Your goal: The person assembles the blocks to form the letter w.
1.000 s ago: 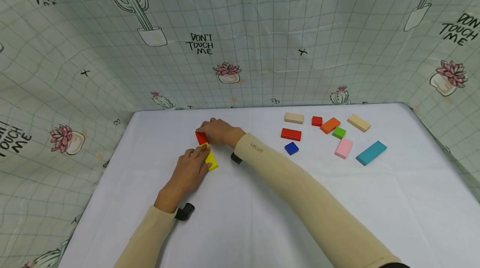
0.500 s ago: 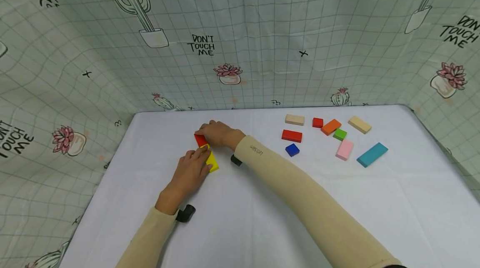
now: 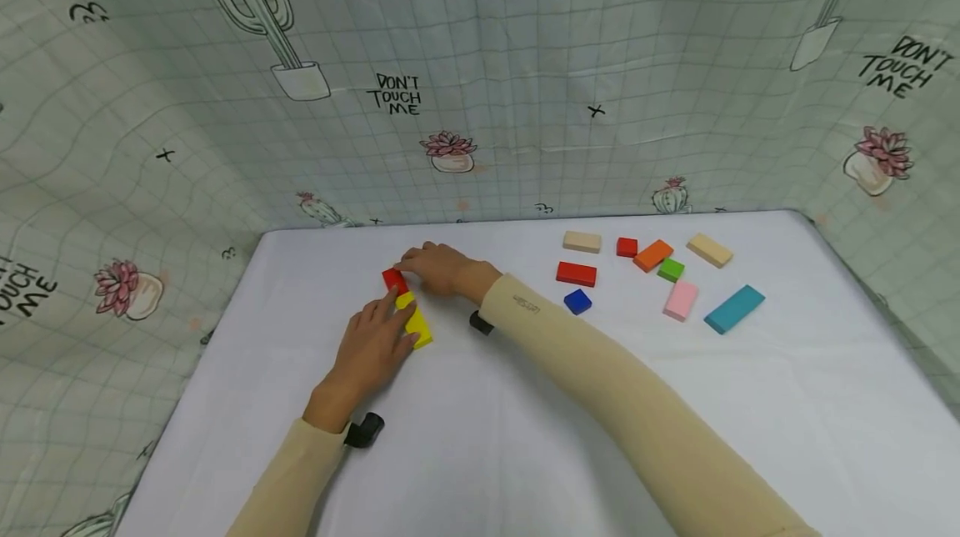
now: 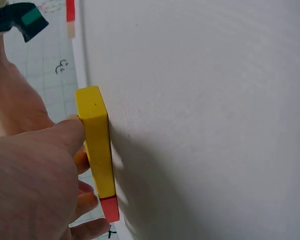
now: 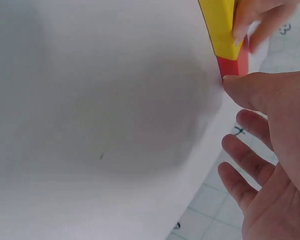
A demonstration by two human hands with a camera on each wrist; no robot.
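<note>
A yellow block [image 3: 418, 325] and a smaller red block [image 3: 394, 280] lie end to end on the white table, forming one line at its left side. My left hand [image 3: 371, 345] rests along the yellow block; its thumb and fingertips touch it, and one finger reaches toward the red block. At the far end, my right hand [image 3: 444, 268] touches the red block with its leading digit. In the right wrist view, the thumb [image 5: 245, 90] meets the red block's end, while several other fingers [image 5: 250, 160] hang loose and apart from it.
Loose blocks lie across the back right: a long red block [image 3: 576, 273], a blue block [image 3: 577, 301], a tan block [image 3: 582, 241], an orange block [image 3: 652, 255], a green block [image 3: 671, 270], a pink block [image 3: 680, 301] and a teal block [image 3: 734, 308]. A printed cloth [image 3: 525, 103] encloses the table.
My right hand has drawn back slightly to the right, uncovering more of the red block. The left hand's fingers have spread, one now extended toward the red block. The loose blocks stay put.
</note>
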